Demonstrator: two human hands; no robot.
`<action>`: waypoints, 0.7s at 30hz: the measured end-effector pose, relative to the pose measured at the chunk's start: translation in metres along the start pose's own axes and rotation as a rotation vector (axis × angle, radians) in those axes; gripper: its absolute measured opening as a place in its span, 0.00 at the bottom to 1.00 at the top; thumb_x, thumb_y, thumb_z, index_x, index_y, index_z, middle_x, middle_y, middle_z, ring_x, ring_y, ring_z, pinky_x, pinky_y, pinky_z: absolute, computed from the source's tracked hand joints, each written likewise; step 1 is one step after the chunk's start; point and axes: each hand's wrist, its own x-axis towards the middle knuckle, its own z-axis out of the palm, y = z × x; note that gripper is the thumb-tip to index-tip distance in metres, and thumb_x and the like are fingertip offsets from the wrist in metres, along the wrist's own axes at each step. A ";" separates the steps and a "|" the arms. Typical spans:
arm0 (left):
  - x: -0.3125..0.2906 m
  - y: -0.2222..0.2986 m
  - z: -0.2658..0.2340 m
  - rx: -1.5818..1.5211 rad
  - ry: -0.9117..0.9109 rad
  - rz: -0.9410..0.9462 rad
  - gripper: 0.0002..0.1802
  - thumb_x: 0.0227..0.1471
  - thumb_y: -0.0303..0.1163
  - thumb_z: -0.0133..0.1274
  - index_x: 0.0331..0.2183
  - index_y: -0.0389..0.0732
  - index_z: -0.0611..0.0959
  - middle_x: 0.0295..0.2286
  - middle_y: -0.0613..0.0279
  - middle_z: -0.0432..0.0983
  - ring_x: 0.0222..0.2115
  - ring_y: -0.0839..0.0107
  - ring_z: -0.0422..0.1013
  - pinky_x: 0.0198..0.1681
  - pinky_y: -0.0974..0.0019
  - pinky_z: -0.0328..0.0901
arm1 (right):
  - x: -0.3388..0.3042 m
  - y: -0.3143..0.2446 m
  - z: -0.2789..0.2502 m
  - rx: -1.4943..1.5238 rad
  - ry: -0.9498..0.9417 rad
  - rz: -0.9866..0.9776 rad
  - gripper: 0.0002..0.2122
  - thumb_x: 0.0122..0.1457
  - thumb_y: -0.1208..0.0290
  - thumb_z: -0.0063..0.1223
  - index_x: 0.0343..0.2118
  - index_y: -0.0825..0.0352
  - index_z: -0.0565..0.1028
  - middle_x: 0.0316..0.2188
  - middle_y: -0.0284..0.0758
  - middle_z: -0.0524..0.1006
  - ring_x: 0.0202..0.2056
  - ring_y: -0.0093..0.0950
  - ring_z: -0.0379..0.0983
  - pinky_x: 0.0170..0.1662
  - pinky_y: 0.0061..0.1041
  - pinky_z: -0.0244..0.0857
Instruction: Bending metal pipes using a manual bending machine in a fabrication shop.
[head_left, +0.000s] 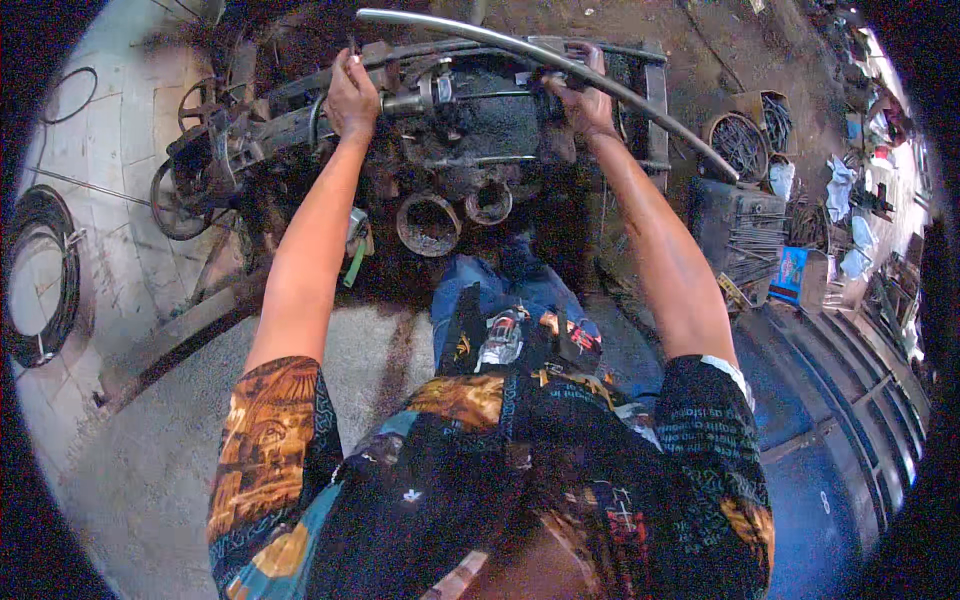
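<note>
Both arms reach forward over a dark, greasy lathe-like machine with a horizontal metal shaft. My left hand is at the shaft's left end, its fingers bent together at the machine's far rail; what they grip is too dark to make out. My right hand closes at a dark part on the machine's right side, which I cannot identify. A long grey metal bar slants from the far middle down to the right, crossing over my right hand. Two round open tins sit on the machine's near side.
Handwheels stick out at the machine's left. A coil of black cable lies far left. To the right stand a round container of rods, a dark box and a blue packet. Blue ribbed metal lies nearer me.
</note>
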 end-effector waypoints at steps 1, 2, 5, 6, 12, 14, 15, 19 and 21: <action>0.000 -0.003 -0.002 0.000 0.007 0.001 0.22 0.57 0.44 0.40 0.46 0.40 0.74 0.33 0.50 0.77 0.35 0.54 0.74 0.37 0.58 0.67 | -0.001 -0.003 0.001 0.021 -0.006 0.023 0.28 0.42 0.69 0.65 0.47 0.66 0.64 0.41 0.39 0.70 0.42 0.32 0.68 0.47 0.30 0.63; 0.000 0.000 -0.001 0.006 0.010 0.011 0.22 0.57 0.44 0.40 0.46 0.40 0.74 0.34 0.50 0.78 0.35 0.54 0.74 0.37 0.57 0.67 | 0.000 -0.006 0.001 0.010 -0.006 0.042 0.28 0.42 0.68 0.65 0.47 0.65 0.64 0.41 0.39 0.70 0.43 0.32 0.68 0.47 0.31 0.63; 0.005 -0.001 -0.002 0.025 0.011 0.027 0.21 0.57 0.43 0.40 0.46 0.40 0.74 0.34 0.50 0.77 0.35 0.54 0.74 0.37 0.57 0.67 | 0.002 -0.011 0.002 0.019 -0.021 0.042 0.28 0.42 0.69 0.64 0.48 0.64 0.64 0.41 0.40 0.70 0.43 0.33 0.68 0.48 0.30 0.62; 0.009 -0.006 -0.003 -0.004 0.010 0.037 0.21 0.57 0.43 0.40 0.45 0.39 0.74 0.34 0.49 0.77 0.35 0.53 0.74 0.38 0.57 0.67 | 0.004 -0.014 0.004 0.023 -0.019 0.039 0.28 0.42 0.69 0.64 0.48 0.64 0.64 0.41 0.40 0.70 0.43 0.33 0.68 0.48 0.30 0.62; 0.004 -0.001 -0.004 -0.045 0.009 0.045 0.21 0.57 0.41 0.41 0.45 0.35 0.73 0.35 0.45 0.76 0.36 0.52 0.73 0.40 0.57 0.66 | -0.002 -0.020 0.005 0.067 -0.032 0.061 0.27 0.44 0.69 0.63 0.47 0.63 0.64 0.42 0.39 0.69 0.45 0.34 0.67 0.49 0.31 0.61; 0.007 0.004 -0.007 -0.058 -0.011 0.024 0.21 0.57 0.40 0.41 0.45 0.34 0.73 0.35 0.44 0.76 0.37 0.52 0.73 0.40 0.57 0.66 | -0.003 -0.024 0.004 0.073 -0.022 0.042 0.26 0.44 0.69 0.62 0.47 0.63 0.64 0.42 0.39 0.70 0.45 0.35 0.67 0.49 0.31 0.61; 0.008 0.004 -0.008 -0.063 -0.020 0.017 0.21 0.57 0.41 0.40 0.45 0.35 0.73 0.37 0.45 0.76 0.38 0.52 0.73 0.41 0.57 0.66 | -0.002 -0.023 0.004 0.075 -0.021 0.037 0.26 0.44 0.69 0.62 0.47 0.63 0.64 0.42 0.39 0.70 0.45 0.35 0.67 0.49 0.31 0.61; 0.002 -0.005 -0.008 0.028 -0.023 0.012 0.23 0.57 0.44 0.39 0.47 0.38 0.73 0.39 0.48 0.75 0.40 0.52 0.72 0.42 0.57 0.65 | -0.006 -0.023 0.003 0.032 -0.030 0.086 0.26 0.43 0.68 0.62 0.46 0.64 0.65 0.43 0.39 0.70 0.46 0.36 0.68 0.49 0.31 0.61; 0.003 -0.005 -0.007 0.021 -0.033 0.004 0.23 0.57 0.44 0.38 0.47 0.39 0.73 0.39 0.49 0.75 0.40 0.52 0.72 0.42 0.57 0.65 | -0.005 -0.016 0.004 0.011 -0.019 0.094 0.25 0.43 0.67 0.62 0.45 0.64 0.66 0.43 0.39 0.70 0.45 0.35 0.68 0.49 0.31 0.62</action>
